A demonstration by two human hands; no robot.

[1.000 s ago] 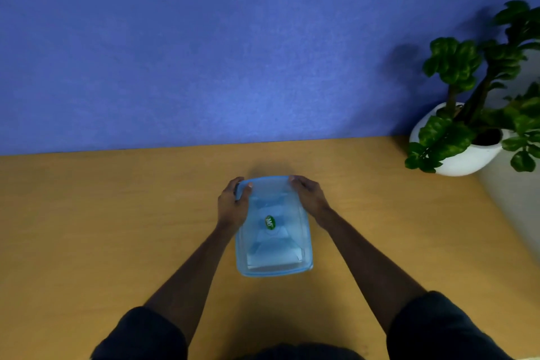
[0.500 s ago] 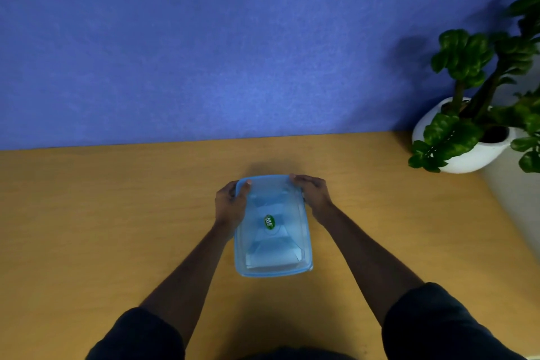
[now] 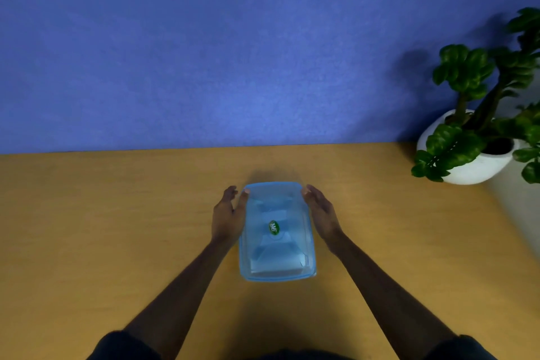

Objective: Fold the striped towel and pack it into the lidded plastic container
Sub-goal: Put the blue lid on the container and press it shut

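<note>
The pale blue plastic container point(image 3: 306, 245) lies on the wooden table with its translucent lid on and a green oval sticker point(image 3: 273, 227) in the middle of the lid. A folded pale towel point(image 3: 277, 260) shows dimly through the lid; its stripes cannot be made out. My left hand point(image 3: 228, 218) is flat and open against the container's left side, thumb at the far left corner. My right hand point(image 3: 321, 213) is open along the right side, fingertips at the far right corner. Neither hand grips anything.
A green plant in a white round pot point(image 3: 473, 165) stands at the table's back right. A blue wall point(image 3: 233, 52) runs along the far edge of the wooden table point(image 3: 102, 228). The table's right edge point(image 3: 514, 231) slopes away near the pot.
Both hands have lifted off the far corners of the lid and opened out flat beside the container. The view has shifted slightly; the container has stayed put.
</note>
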